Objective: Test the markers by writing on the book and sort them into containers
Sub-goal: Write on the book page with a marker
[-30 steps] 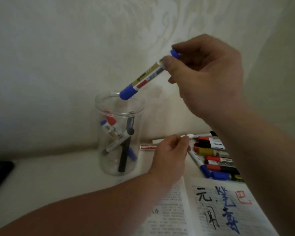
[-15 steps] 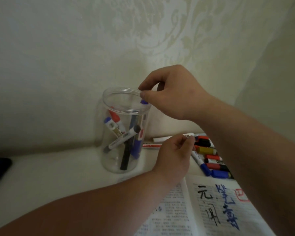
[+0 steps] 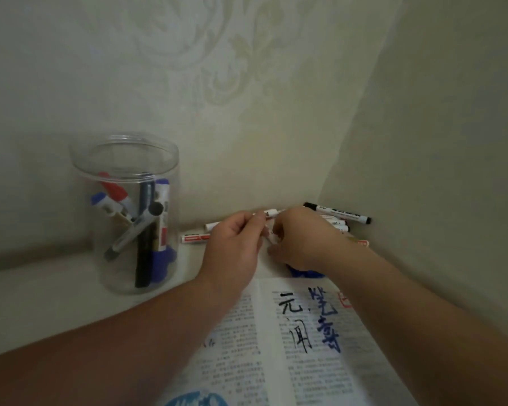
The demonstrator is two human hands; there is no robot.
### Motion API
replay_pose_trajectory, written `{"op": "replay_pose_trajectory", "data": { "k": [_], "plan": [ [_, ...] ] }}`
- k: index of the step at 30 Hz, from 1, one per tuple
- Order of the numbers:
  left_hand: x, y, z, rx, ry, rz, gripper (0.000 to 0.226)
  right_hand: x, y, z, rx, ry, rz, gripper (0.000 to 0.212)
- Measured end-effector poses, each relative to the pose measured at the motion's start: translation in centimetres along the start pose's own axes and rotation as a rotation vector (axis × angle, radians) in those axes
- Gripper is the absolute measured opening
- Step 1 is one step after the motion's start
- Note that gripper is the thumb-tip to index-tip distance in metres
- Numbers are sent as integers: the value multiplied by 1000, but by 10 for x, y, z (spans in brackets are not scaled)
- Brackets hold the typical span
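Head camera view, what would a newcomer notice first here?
A clear jar stands at left, holding several markers. Mid-frame, the left hand, pinching a white marker, meets the right hand. Below them, an open book bears black and blue writing.

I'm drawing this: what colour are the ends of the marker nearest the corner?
Black; that corner marker is otherwise white. Head view.

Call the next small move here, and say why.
Probably uncap the marker pinched in the left hand and bring its tip to the open book. The right hand sits right beside it, the page carries black and blue test strokes, and the jar holds sorted markers. Whether the right hand already grips it is unclear.
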State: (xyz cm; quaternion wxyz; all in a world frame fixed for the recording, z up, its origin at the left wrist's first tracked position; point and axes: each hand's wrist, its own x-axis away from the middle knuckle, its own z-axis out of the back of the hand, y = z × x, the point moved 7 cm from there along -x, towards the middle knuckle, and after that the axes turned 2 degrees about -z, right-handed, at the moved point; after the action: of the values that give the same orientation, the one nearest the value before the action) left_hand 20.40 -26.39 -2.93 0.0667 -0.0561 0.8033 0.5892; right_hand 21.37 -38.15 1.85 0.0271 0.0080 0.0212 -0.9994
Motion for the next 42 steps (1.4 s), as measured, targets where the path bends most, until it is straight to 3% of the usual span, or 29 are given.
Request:
{"op": "replay_pose_trajectory", "data": {
  "k": [4,10,15,17,21,23,29,42],
  "plan": [
    [2,2,-4,-12,-4,-24,40,-1,-2,-11,-36,46,-1,5],
    [12,9,-10,-206,-132,-153,31,25,37,27,-394,158,-170,22],
    [33,14,-34,-416,-422,-256,13,77,57,19,-1240,-5,-122,13],
    [41,13,-43,-572,-542,-320,21,93,61,6,-1368,-49,-83,10],
    [55,14,-60,-880,-719,-486,22,112,74,-21,-1435,48,-127,11],
    [59,12,-64,-938,-734,-463,21,117,78,-24,-1432,87,-146,12],
    [68,9,-72,-935,-824,-371,23,120,76,-16,-1386,127,-39,5],
    [73,17,-75,-860,-932,-374,19,125,70,-14,-1470,82,74,18]
  ]
}}
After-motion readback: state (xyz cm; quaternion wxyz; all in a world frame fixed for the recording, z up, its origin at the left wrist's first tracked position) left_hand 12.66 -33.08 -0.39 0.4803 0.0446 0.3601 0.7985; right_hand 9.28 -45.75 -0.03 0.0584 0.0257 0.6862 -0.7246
